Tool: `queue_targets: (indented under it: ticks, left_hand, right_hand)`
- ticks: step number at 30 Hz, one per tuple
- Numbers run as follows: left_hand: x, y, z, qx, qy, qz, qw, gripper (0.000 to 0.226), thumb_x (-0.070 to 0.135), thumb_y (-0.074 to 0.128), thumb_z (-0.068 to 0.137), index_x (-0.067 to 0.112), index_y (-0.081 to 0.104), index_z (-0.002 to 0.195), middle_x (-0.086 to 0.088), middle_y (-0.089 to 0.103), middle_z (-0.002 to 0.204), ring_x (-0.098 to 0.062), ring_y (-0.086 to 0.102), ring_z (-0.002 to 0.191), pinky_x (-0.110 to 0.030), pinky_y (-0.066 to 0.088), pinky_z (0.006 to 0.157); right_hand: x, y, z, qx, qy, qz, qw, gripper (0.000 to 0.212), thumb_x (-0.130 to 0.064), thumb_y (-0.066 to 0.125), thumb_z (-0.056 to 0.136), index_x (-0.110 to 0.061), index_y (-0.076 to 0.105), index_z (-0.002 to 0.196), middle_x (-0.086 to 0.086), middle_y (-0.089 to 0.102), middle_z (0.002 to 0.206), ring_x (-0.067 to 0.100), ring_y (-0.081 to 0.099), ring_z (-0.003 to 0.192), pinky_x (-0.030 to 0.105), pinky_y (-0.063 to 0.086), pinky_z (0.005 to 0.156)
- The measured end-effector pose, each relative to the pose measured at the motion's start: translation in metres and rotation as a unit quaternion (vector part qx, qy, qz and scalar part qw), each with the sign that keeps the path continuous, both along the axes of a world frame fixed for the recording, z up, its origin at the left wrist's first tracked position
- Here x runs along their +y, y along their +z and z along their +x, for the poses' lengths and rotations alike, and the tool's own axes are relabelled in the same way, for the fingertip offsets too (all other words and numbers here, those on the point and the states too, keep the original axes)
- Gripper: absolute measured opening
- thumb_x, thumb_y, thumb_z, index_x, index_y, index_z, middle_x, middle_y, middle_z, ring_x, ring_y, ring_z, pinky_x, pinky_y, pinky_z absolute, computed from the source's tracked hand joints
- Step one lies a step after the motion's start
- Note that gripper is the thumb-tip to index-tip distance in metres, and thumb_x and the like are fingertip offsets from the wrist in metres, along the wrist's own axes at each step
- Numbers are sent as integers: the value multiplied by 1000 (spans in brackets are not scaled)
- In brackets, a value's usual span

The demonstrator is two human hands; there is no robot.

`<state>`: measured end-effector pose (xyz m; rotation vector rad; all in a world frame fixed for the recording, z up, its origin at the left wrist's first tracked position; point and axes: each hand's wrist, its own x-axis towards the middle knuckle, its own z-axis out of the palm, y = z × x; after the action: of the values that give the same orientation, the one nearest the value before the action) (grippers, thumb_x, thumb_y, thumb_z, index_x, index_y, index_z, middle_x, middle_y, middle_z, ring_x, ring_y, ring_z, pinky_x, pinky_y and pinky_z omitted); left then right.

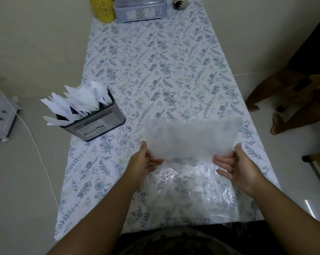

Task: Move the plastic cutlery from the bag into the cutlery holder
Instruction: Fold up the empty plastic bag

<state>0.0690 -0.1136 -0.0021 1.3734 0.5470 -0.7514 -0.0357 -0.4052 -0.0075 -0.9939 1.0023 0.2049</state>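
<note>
A clear plastic bag (190, 181) lies on the floral tablecloth near the front edge, its far half lifted and blurred. My left hand (146, 162) pinches the bag's left side and my right hand (236, 168) holds its right side. I see no cutlery inside the bag. The metal cutlery holder (98, 124) stands at the table's left edge, to the left of and beyond my left hand. It is full of white plastic cutlery (78, 103): knives, forks and spoons leaning left.
The long table (155, 61) carries a yellow perforated container (103, 9), a grey plastic box (139, 10) and a small jar (179, 2) at its far end. A person's legs (284, 96) stand at the right. A white device with a cord (0, 115) sits on the floor at the left.
</note>
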Motion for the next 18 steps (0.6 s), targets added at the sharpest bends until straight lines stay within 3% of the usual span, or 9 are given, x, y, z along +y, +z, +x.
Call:
queue_targets:
  ticks: [3, 5, 6, 8, 10, 12, 15, 18]
  left_hand:
    - [19, -1, -6, -62, -88, 11, 994, 14, 22, 68, 93, 9, 65, 98, -14, 70, 89, -23, 67, 72, -31, 51, 60]
    - [32, 0, -7, -96, -173, 70, 978, 27, 24, 80, 83, 23, 67, 106, -4, 73, 90, -18, 71, 82, -29, 57, 71]
    - [36, 0, -7, -105, -206, 95, 968, 37, 27, 82, 81, 28, 66, 114, -2, 74, 89, -16, 73, 86, -27, 58, 75]
    - [39, 1, -8, -140, -266, 153, 941, 41, 28, 84, 79, 27, 67, 118, -7, 73, 87, -12, 73, 83, -19, 57, 69]
    - [37, 0, -12, -196, -295, 204, 913, 27, 27, 84, 80, 22, 74, 104, -6, 71, 83, -10, 68, 71, -18, 56, 60]
    - [34, -1, -15, -242, -286, 218, 901, 10, 24, 81, 82, 20, 73, 87, -1, 65, 74, -9, 60, 62, -22, 54, 57]
    - [30, 0, -18, -222, -235, 195, 926, 10, 23, 72, 90, 17, 65, 87, -1, 64, 77, -13, 60, 67, -27, 52, 60]
    - [26, 1, -22, -181, -172, 134, 959, 11, 24, 67, 94, 15, 61, 98, -8, 73, 94, -26, 71, 84, -42, 60, 75]
  right_hand:
    - [0, 5, -12, -30, 72, 1, 997, 44, -56, 52, 97, -15, 63, 104, 9, 76, 102, 22, 74, 95, 40, 56, 78]
    - [0, 11, -17, -31, 133, -63, 989, 27, -35, 68, 93, -12, 65, 105, 10, 72, 97, 22, 70, 83, 36, 54, 71]
    - [-1, 12, -18, -35, 159, -96, 982, 29, -23, 74, 89, -13, 64, 114, 11, 69, 97, 21, 67, 82, 34, 54, 71]
    - [-1, 11, -18, -21, 242, -169, 955, 59, -14, 85, 78, -26, 60, 129, 3, 61, 95, 20, 64, 87, 34, 54, 77]
    - [6, 14, -14, 19, 303, -235, 923, 61, -14, 92, 71, -28, 64, 124, 1, 66, 101, 23, 68, 91, 34, 56, 76]
    - [13, 17, -11, 29, 290, -286, 913, 36, -13, 91, 73, -17, 72, 103, 7, 72, 94, 23, 70, 80, 31, 55, 66]
    - [21, 23, -11, -12, 243, -292, 925, 17, -16, 86, 78, -10, 73, 86, 9, 71, 79, 21, 64, 68, 28, 48, 61]
    - [25, 24, -17, -37, 211, -243, 946, 14, -23, 78, 87, -16, 71, 97, 11, 72, 94, 25, 64, 80, 35, 49, 72]
